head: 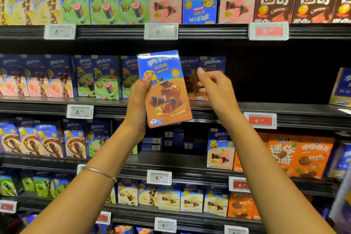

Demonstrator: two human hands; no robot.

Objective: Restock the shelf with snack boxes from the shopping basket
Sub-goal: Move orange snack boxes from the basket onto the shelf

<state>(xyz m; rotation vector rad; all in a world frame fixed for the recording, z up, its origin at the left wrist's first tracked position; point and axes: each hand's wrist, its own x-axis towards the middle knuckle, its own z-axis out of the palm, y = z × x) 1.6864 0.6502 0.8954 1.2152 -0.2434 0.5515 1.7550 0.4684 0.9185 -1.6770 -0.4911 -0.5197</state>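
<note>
My left hand (pixel 137 104) grips a blue-and-brown snack box (pixel 167 99) upright, in front of the second shelf (pixel 266 109). The thumb lies on the box's front, the fingers wrap behind. My right hand (pixel 214 87) hovers just to the right of the box with its fingers apart, holding nothing. Behind the box, two matching brown boxes (pixel 193 81) stand on that shelf. To their right the shelf shows a wide dark gap (pixel 275 81). The shopping basket is out of view.
Rows of blue, green, pink and orange snack boxes fill the shelves above (pixel 106 5) and below (pixel 298 157). Price tags (pixel 262 120) line the shelf edges. A blue box (pixel 341 87) stands at the far right of the second shelf.
</note>
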